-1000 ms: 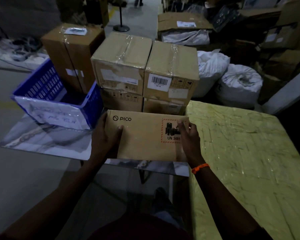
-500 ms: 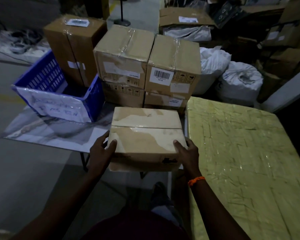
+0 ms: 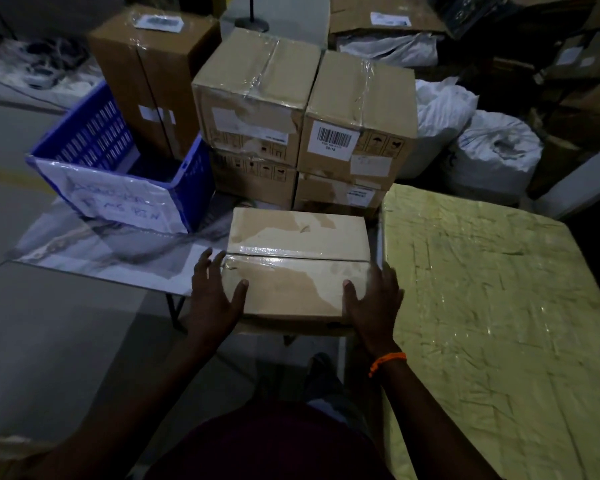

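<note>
A taped brown cardboard box (image 3: pixel 297 258) lies on the near edge of a marble-patterned table (image 3: pixel 84 251), its taped seam facing up. My left hand (image 3: pixel 212 292) is at the box's left side with the fingers spread and straight and the thumb lying on the top face. My right hand (image 3: pixel 374 299), an orange band on its wrist, mirrors it at the right side, thumb on top. Both hands look slightly blurred. The box's near bottom edge overhangs the table edge.
A blue plastic crate (image 3: pixel 94 140) with a handwritten sheet stands at the table's left. Behind the box are stacked taped cartons (image 3: pixel 253 95) and a taller carton (image 3: pixel 153 64). A yellow plastic-wrapped slab (image 3: pixel 482 289) lies to the right, with white sacks (image 3: pixel 496 150) beyond it.
The box was tipped from its printed PICO face to its taped top and set down on the table edge. Both hands went from gripping its sides to spread fingers.
</note>
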`<act>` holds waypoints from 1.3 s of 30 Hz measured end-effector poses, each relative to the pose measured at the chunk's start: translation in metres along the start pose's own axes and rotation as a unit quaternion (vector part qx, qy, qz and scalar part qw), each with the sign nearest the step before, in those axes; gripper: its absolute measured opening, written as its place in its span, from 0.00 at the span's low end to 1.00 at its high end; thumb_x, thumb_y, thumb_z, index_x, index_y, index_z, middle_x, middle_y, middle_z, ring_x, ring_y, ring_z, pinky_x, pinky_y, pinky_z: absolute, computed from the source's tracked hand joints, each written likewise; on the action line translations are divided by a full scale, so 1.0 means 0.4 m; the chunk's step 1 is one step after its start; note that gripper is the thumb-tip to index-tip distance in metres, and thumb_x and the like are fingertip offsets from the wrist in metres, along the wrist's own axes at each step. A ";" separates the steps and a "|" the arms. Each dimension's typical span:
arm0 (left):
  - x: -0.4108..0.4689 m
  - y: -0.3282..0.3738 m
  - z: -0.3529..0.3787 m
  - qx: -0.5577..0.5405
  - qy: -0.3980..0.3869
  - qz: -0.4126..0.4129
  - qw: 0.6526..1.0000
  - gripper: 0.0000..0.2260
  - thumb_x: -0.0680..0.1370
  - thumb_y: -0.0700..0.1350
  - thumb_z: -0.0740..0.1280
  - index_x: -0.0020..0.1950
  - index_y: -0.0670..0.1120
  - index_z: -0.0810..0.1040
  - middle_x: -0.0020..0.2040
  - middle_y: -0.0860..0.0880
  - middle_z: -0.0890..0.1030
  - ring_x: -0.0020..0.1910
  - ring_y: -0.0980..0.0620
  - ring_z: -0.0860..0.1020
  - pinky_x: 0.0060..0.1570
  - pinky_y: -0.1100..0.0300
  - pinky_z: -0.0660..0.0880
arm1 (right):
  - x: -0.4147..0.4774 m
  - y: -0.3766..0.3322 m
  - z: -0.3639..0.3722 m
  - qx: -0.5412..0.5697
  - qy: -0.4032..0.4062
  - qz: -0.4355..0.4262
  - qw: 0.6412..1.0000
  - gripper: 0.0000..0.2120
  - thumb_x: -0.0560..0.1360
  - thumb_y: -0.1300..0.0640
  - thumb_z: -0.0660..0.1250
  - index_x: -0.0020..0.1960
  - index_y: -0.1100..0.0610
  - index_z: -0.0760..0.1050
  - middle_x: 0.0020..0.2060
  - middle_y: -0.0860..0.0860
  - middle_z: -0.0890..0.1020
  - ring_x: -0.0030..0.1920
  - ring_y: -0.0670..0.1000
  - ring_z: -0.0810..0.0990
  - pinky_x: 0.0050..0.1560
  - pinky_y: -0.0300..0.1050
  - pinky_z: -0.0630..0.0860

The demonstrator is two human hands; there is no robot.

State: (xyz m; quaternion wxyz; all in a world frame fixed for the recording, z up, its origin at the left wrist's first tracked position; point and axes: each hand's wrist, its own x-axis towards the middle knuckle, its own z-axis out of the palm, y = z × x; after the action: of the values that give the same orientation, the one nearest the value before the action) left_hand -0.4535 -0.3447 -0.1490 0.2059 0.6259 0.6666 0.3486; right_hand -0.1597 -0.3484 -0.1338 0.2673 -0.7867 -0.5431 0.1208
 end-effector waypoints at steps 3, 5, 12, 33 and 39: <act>0.053 0.039 0.011 0.111 -0.056 0.086 0.988 0.31 0.79 0.60 0.62 0.80 0.48 0.63 0.82 0.43 0.59 0.80 0.41 0.58 0.75 0.37 0.57 | 0.032 -0.049 0.033 -0.039 -0.027 -0.101 0.994 0.35 0.79 0.38 0.59 0.80 0.57 0.65 0.81 0.60 0.60 0.82 0.61 0.55 0.78 0.64 0.51; 0.093 0.075 0.027 0.141 -0.100 0.119 0.978 0.30 0.80 0.61 0.59 0.80 0.50 0.63 0.82 0.45 0.58 0.81 0.42 0.55 0.76 0.35 0.55 | 0.060 -0.086 0.058 -0.044 -0.068 -0.143 0.986 0.34 0.81 0.39 0.60 0.81 0.56 0.63 0.82 0.58 0.58 0.83 0.59 0.51 0.80 0.63 0.52; 0.177 0.139 0.101 0.202 -0.205 0.149 0.946 0.29 0.85 0.62 0.49 0.83 0.51 0.56 0.84 0.47 0.50 0.83 0.46 0.46 0.80 0.41 0.45 | 0.133 -0.169 0.119 -0.114 -0.161 -0.201 0.960 0.31 0.84 0.41 0.51 0.83 0.53 0.58 0.83 0.56 0.55 0.84 0.56 0.48 0.81 0.62 0.44; 0.128 0.083 0.064 0.269 -0.233 0.142 0.924 0.35 0.80 0.67 0.38 0.84 0.53 0.43 0.84 0.48 0.39 0.82 0.46 0.38 0.77 0.37 0.35 | 0.095 -0.062 0.089 -0.181 -0.177 -0.237 0.938 0.35 0.82 0.32 0.41 0.84 0.46 0.41 0.83 0.50 0.39 0.83 0.53 0.34 0.79 0.63 0.34; 0.090 0.026 0.059 0.284 -0.200 0.166 0.923 0.35 0.82 0.68 0.42 0.85 0.51 0.48 0.84 0.45 0.43 0.83 0.42 0.44 0.77 0.34 0.42 | 0.069 -0.025 0.076 -0.207 -0.157 -0.240 0.935 0.37 0.82 0.31 0.43 0.85 0.49 0.43 0.84 0.54 0.40 0.83 0.56 0.36 0.78 0.69 0.36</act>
State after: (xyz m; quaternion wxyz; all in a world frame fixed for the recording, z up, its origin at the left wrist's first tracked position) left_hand -0.4343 -0.3047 -0.1513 0.0879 0.8163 0.5693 0.0420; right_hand -0.1715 -0.3115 -0.1508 0.0305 -0.6416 -0.7641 0.0600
